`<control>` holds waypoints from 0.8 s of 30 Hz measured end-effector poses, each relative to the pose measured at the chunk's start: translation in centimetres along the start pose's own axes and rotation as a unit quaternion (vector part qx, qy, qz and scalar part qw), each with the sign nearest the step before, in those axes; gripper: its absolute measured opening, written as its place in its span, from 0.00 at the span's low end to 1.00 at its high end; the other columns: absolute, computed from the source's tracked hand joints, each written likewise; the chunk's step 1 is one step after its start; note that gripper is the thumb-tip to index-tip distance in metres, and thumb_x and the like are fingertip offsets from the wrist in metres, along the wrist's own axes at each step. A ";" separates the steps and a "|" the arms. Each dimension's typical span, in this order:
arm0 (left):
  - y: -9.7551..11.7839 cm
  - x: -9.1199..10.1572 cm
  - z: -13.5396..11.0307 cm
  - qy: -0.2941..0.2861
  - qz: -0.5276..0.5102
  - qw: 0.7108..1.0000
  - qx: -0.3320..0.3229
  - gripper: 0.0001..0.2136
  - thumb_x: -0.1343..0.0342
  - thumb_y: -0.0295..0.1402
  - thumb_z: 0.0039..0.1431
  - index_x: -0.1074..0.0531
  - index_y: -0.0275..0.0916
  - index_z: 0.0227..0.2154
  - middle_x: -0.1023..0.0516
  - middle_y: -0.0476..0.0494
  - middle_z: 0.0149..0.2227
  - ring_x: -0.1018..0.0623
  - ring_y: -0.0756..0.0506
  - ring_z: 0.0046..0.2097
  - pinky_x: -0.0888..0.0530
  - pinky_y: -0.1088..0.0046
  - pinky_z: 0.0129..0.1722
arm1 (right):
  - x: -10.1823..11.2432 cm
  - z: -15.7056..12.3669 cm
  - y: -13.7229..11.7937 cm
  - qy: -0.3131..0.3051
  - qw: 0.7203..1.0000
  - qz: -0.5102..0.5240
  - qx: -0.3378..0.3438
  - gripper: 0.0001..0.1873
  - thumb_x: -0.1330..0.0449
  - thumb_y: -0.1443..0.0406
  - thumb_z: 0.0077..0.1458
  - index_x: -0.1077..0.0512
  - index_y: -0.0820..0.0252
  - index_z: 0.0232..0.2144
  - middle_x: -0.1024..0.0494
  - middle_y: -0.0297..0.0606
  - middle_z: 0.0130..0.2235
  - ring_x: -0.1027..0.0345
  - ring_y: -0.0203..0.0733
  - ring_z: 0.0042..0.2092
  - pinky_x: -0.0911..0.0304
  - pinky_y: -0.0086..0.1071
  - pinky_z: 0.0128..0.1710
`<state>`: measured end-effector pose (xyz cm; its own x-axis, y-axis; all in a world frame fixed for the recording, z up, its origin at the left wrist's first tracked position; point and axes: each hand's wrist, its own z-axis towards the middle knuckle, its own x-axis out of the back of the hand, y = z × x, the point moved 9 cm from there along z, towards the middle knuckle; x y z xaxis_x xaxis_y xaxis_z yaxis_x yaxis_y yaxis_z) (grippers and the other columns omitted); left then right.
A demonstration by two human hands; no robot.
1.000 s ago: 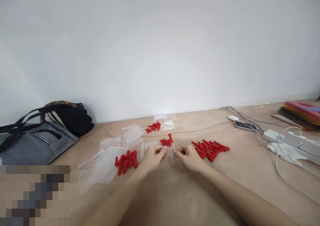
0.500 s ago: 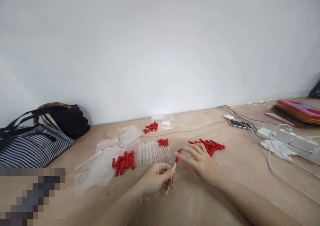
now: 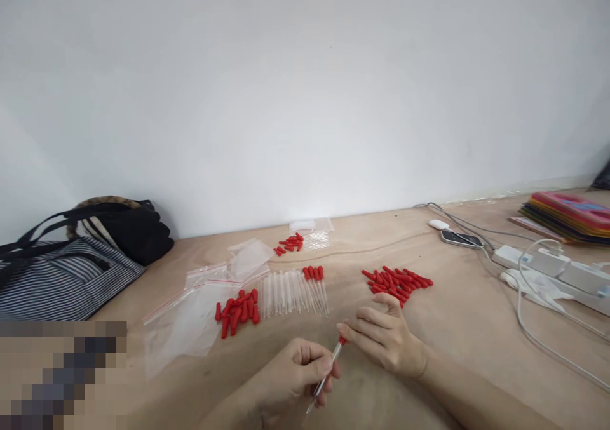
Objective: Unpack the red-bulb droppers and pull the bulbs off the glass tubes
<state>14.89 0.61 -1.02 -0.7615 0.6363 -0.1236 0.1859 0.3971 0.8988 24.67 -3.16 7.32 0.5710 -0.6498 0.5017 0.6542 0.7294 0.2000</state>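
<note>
Between the fingers of my left hand (image 3: 298,373) is a clear glass dropper tube (image 3: 337,350), held slanted with its thin tip toward me. My right hand (image 3: 384,338) pinches the red rubber bulb (image 3: 342,340) at the tube's upper end, and its fingers hide most of the bulb. Beyond my hands lies a row of clear dropper tubes (image 3: 283,293). At that row's right end, several droppers carry red bulbs (image 3: 312,273). A pile of wider red bulbs (image 3: 236,312) sits to the left, and a pile of slim red bulbs (image 3: 398,282) is past my right hand.
Clear zip bags (image 3: 183,328) lie on the wooden table at left. Farther back are small red bulbs (image 3: 290,244) beside a bag of clear tubes (image 3: 318,239). A striped bag (image 3: 71,277) stands left; a phone (image 3: 461,239), power strip (image 3: 579,277) and cables are right.
Both hands and the dropper have moved nearer to me. My right fingers have closed around the red bulb, covering more of it. The view has shifted slightly.
</note>
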 end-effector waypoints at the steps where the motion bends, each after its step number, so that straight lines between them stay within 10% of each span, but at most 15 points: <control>1: 0.1 0.0 0.1 0.001 -0.006 1.000 0.000 0.18 0.41 0.48 0.39 0.31 0.35 0.20 0.34 0.53 0.17 0.37 0.55 0.19 0.41 0.78 0.22 | 0.1 0.0 0.0 0.006 1.000 0.000 -0.005 0.10 0.50 0.72 0.56 0.31 0.57 0.36 0.24 0.27 0.27 0.33 0.30 0.32 0.54 0.38 0.48; 13: 0.6 0.1 -0.9 0.010 -0.008 1.000 0.004 0.20 0.39 0.49 0.36 0.31 0.34 0.19 0.33 0.52 0.17 0.35 0.56 0.18 0.39 0.79 0.21 | 1.8 -0.5 4.6 0.039 0.988 -0.065 -0.135 0.08 0.45 0.69 0.52 0.28 0.51 0.32 0.23 0.28 0.27 0.33 0.35 0.33 0.53 0.39 0.44; 24: 6.2 7.5 2.0 0.219 0.070 0.969 -0.084 0.12 0.36 0.33 0.33 0.29 0.35 0.24 0.31 0.53 0.21 0.30 0.52 0.26 0.31 0.76 0.28 | 3.0 -3.4 10.6 0.075 0.940 -0.119 -0.310 0.08 0.45 0.64 0.52 0.27 0.51 0.34 0.26 0.32 0.29 0.35 0.36 0.32 0.53 0.37 0.40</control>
<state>11.51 9.16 2.78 -0.9336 0.3192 0.1630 0.2318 0.1906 0.9539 35.01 1.89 8.07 0.4052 -0.8358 0.3704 0.9090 0.3254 -0.2603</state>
